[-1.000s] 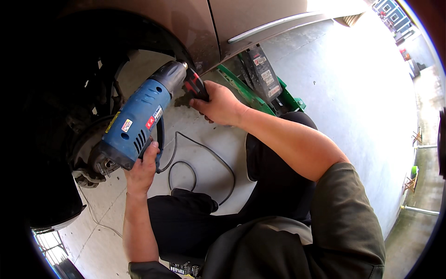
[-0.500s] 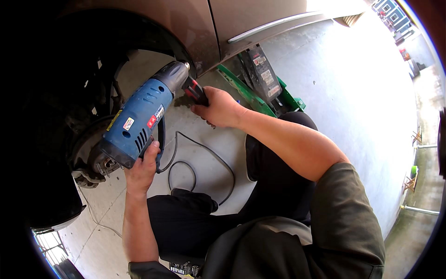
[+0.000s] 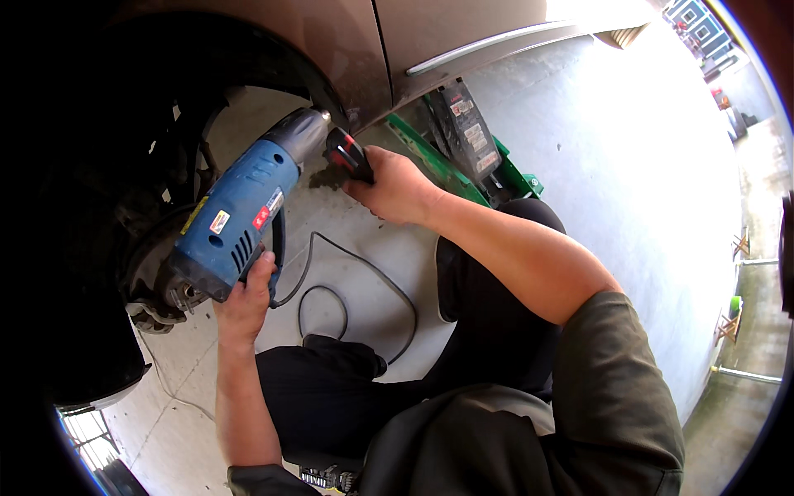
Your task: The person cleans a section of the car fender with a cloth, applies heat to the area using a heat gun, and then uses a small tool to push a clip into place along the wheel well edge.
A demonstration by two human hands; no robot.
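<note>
A blue corded impact wrench (image 3: 240, 194) with a grey metal nose slants up and to the right, its square drive at the upper end. My left hand (image 3: 244, 310) is closed round its handle, near the black rear end. In my right hand (image 3: 397, 188) is a black-and-red handle-shaped piece (image 3: 347, 155), held close to the wrench's nose; I cannot make out its exact kind. Left of the wrench, partly in shadow, sits a bare wheel hub with its brake disc (image 3: 145, 260) and studs.
A brown car body (image 3: 339, 50) arches over the open wheel well. Under its sill stands a green floor jack (image 3: 517, 178) with a black labelled plate (image 3: 470, 132). A black power cord (image 3: 393, 285) loops on the concrete floor near my foot.
My left hand and the impact wrench have shifted slightly left. The black-and-red piece in my right hand has turned a little; that arm has hardly moved.
</note>
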